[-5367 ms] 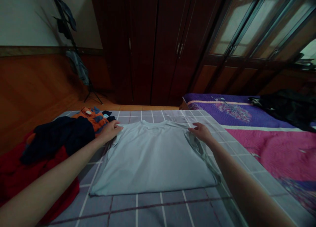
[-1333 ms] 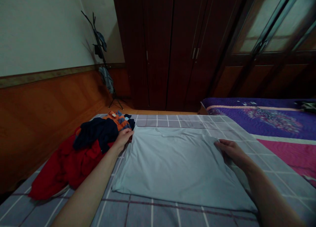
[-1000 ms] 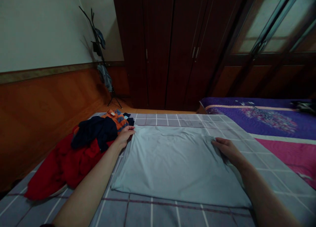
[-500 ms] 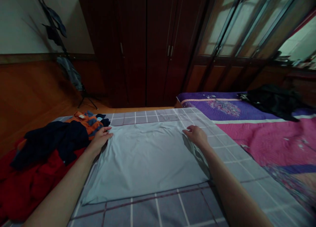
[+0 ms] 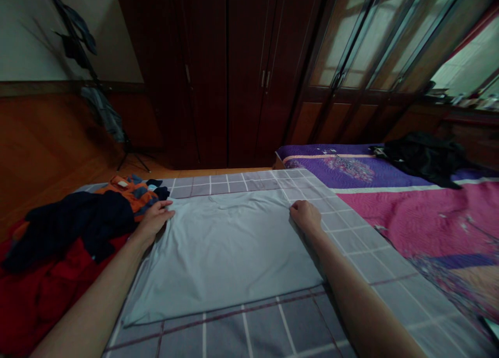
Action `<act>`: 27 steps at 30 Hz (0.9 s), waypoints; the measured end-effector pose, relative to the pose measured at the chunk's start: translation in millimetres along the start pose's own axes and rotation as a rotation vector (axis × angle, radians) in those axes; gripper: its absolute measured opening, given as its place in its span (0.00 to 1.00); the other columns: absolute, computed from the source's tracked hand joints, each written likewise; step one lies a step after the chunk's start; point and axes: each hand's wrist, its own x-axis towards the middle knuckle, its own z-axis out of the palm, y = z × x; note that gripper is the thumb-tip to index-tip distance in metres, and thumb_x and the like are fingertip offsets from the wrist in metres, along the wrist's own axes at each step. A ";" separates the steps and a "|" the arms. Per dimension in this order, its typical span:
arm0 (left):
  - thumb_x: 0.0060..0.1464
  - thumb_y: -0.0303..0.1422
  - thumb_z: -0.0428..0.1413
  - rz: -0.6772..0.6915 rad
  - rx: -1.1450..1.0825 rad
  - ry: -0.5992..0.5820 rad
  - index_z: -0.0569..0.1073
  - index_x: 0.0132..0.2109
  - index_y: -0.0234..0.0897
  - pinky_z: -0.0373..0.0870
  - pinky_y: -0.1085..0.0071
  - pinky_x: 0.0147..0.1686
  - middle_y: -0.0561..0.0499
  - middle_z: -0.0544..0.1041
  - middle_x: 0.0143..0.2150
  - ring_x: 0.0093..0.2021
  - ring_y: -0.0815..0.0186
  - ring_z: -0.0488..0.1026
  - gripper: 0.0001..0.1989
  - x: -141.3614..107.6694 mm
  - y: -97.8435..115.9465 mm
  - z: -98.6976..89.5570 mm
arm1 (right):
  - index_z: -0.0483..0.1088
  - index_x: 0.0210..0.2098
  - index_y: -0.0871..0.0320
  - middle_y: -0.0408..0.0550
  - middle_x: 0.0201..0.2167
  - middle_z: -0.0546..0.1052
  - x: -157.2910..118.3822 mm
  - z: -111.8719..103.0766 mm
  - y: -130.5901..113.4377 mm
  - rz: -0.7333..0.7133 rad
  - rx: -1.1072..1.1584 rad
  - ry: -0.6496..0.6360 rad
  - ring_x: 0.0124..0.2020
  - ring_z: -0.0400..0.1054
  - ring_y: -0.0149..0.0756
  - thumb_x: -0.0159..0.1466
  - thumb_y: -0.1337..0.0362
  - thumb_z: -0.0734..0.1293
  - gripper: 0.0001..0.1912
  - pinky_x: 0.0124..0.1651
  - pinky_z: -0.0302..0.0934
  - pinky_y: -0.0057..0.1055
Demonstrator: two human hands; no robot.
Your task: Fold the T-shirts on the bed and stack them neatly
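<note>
Wardrobe [image 5: 226, 77] of dark reddish wood stands at twelve o'clock, beyond a grey checked sheet [image 5: 356, 241] that spreads across the foreground, with a purple-and-pink quilt [image 5: 405, 212] at three o'clock. A pale T-shirt [image 5: 230, 251] lies flat but creased on the sheet toward six o'clock, while a red garment [image 5: 50, 282], a navy garment [image 5: 78, 223] and an orange-and-blue garment [image 5: 130, 191] are heaped from eight to nine. The left hand [image 5: 154, 220] rests at the shirt's ten o'clock corner, whether pinching cloth cannot be told, and the right hand [image 5: 307, 217], well apart from it, is curled tight on the two o'clock corner.
</note>
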 end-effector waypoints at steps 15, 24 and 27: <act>0.39 0.31 0.57 0.085 0.171 0.034 0.70 0.46 0.33 0.72 0.66 0.36 0.50 0.75 0.32 0.33 0.62 0.75 0.22 6.0 -2.0 -4.5 | 0.74 0.31 0.61 0.45 0.22 0.73 21.1 11.4 25.8 -0.227 0.315 0.002 0.23 0.66 0.34 0.57 0.57 0.61 0.15 0.28 0.59 0.28; 0.56 0.37 0.48 0.630 0.835 0.087 0.67 0.57 0.36 0.57 0.57 0.59 0.41 0.68 0.58 0.59 0.54 0.64 0.22 -7.4 4.3 0.8 | 0.66 0.56 0.59 0.56 0.58 0.66 12.9 7.4 24.4 -0.417 -0.005 0.107 0.58 0.58 0.47 0.65 0.56 0.57 0.24 0.57 0.55 0.42; 0.61 0.40 0.42 0.738 1.081 -0.178 0.67 0.58 0.36 0.50 0.52 0.62 0.42 0.65 0.62 0.64 0.54 0.56 0.24 -8.8 -1.6 2.3 | 0.64 0.58 0.52 0.48 0.62 0.62 10.6 10.3 24.8 -0.565 -0.081 -0.004 0.61 0.55 0.42 0.66 0.56 0.57 0.22 0.60 0.52 0.39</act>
